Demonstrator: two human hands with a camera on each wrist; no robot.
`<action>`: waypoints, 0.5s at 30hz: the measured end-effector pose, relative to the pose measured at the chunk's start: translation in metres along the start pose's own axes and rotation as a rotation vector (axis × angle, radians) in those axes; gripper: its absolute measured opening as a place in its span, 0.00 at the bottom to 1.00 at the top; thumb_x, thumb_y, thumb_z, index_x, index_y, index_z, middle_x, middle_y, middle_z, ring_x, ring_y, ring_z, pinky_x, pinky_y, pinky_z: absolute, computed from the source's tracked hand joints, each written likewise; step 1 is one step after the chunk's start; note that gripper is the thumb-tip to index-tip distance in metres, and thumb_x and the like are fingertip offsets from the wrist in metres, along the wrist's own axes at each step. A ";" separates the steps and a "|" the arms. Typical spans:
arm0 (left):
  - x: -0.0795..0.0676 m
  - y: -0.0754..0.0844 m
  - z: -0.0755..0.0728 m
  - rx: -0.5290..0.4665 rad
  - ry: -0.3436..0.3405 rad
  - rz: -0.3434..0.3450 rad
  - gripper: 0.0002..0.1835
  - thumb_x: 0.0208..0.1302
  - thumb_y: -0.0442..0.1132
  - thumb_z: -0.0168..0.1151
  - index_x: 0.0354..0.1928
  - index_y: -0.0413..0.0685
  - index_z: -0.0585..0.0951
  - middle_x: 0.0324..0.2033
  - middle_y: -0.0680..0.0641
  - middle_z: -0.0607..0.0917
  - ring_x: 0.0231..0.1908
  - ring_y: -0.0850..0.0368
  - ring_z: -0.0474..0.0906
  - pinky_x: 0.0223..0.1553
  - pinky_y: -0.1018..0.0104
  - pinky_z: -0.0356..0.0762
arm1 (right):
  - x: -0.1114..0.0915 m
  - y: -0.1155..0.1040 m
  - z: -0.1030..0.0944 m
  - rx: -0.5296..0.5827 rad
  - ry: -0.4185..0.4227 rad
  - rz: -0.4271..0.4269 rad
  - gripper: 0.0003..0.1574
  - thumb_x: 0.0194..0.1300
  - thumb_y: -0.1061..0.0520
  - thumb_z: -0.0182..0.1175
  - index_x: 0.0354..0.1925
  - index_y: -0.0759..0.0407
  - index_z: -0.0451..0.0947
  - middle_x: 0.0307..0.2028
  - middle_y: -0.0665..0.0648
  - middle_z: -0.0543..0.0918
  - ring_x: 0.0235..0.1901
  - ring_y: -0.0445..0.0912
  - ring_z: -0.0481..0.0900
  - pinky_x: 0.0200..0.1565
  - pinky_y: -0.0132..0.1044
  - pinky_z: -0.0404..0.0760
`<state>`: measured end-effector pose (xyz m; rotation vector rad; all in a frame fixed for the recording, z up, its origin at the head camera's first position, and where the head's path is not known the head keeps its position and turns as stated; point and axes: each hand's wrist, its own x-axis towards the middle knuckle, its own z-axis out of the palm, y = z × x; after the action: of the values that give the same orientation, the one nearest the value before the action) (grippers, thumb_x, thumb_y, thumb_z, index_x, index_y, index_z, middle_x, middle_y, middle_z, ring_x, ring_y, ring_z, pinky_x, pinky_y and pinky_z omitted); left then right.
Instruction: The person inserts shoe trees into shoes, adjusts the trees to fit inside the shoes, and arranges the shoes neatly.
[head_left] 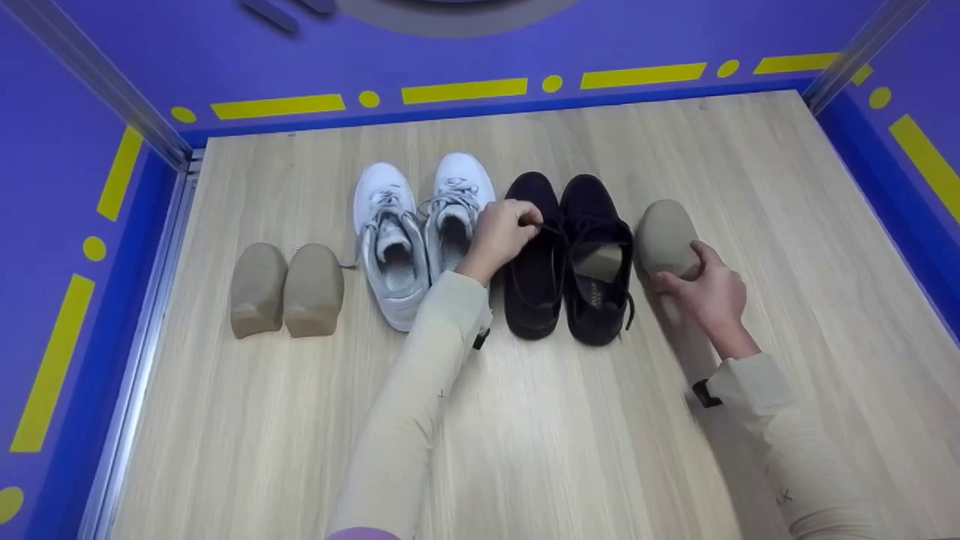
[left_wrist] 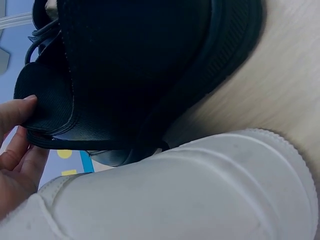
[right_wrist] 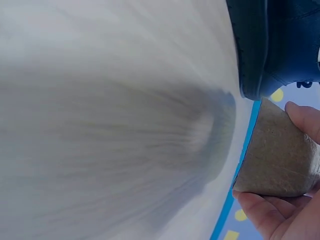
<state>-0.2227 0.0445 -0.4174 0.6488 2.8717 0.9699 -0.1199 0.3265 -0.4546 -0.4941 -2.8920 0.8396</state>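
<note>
My left hand (head_left: 496, 231) pinches the tongue (left_wrist: 47, 97) of the left black shoe (head_left: 532, 300) between thumb and fingers. Beside it stands the right black shoe (head_left: 598, 300), with a beige shoe insert (head_left: 598, 262) showing inside its opening. My right hand (head_left: 716, 294) grips another beige toe-shaped shoe insert (head_left: 667, 238), just right of the black pair. In the right wrist view, thumb and fingers hold that insert (right_wrist: 280, 155) from opposite sides, its flat end toward the camera. The left black shoe's laces are partly hidden by my left hand.
A white sneaker (head_left: 391, 262) and its mate (head_left: 463, 176) stand left of the black pair, close to my left forearm. Two more beige inserts (head_left: 259, 289) sit farther left. Blue panels (head_left: 480, 52) border the wooden surface (head_left: 570, 435) at the back and sides.
</note>
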 end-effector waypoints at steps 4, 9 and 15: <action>0.000 0.000 0.001 0.013 0.002 0.023 0.05 0.53 0.39 0.61 0.32 0.50 0.82 0.34 0.52 0.83 0.38 0.59 0.77 0.43 0.68 0.71 | 0.000 -0.003 -0.002 0.007 0.018 -0.019 0.45 0.47 0.44 0.64 0.60 0.59 0.63 0.40 0.71 0.78 0.36 0.65 0.75 0.38 0.53 0.69; 0.000 0.000 0.001 0.036 0.011 0.058 0.05 0.53 0.38 0.60 0.32 0.50 0.82 0.34 0.52 0.83 0.38 0.58 0.77 0.43 0.68 0.71 | -0.001 -0.009 -0.005 0.006 0.034 -0.038 0.44 0.46 0.45 0.65 0.59 0.60 0.64 0.42 0.71 0.78 0.37 0.66 0.75 0.39 0.54 0.69; 0.000 0.003 -0.001 0.076 -0.004 0.081 0.06 0.55 0.37 0.59 0.34 0.50 0.82 0.36 0.51 0.83 0.39 0.58 0.77 0.44 0.67 0.71 | -0.002 -0.016 -0.009 -0.015 0.054 -0.063 0.43 0.46 0.47 0.66 0.58 0.62 0.65 0.40 0.71 0.78 0.31 0.66 0.75 0.34 0.53 0.69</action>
<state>-0.2216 0.0457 -0.4149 0.7782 2.9120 0.8708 -0.1204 0.3178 -0.4382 -0.4185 -2.8508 0.7833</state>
